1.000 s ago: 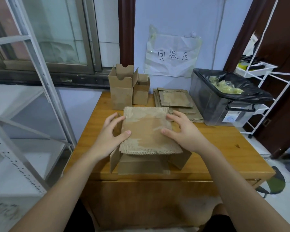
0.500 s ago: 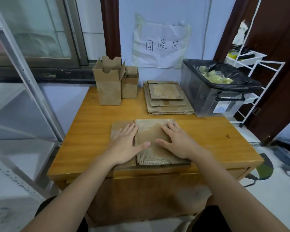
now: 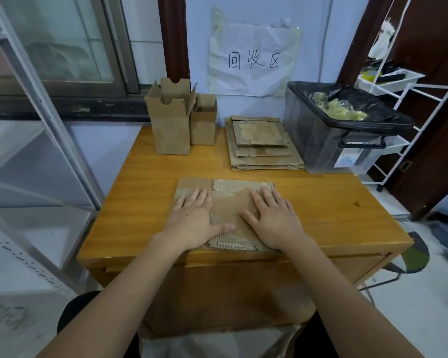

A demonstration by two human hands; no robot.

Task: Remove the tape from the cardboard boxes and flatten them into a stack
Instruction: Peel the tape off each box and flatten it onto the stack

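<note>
Both hands flat, fingers straight, gripping nothing: left hand (image 3: 192, 223) and right hand (image 3: 274, 223) press the flattened box (image 3: 228, 202) down at the table's (image 3: 334, 215) near edge, middle. Best to lean weight evenly over the creases, then slide it onto the flat stack (image 3: 263, 143) at the far edge.

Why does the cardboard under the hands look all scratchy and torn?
The flattened box under the left hand and right hand has its top paper layer peeled away, baring the ridges. The top sheet of the stack shows torn patches too.
</note>
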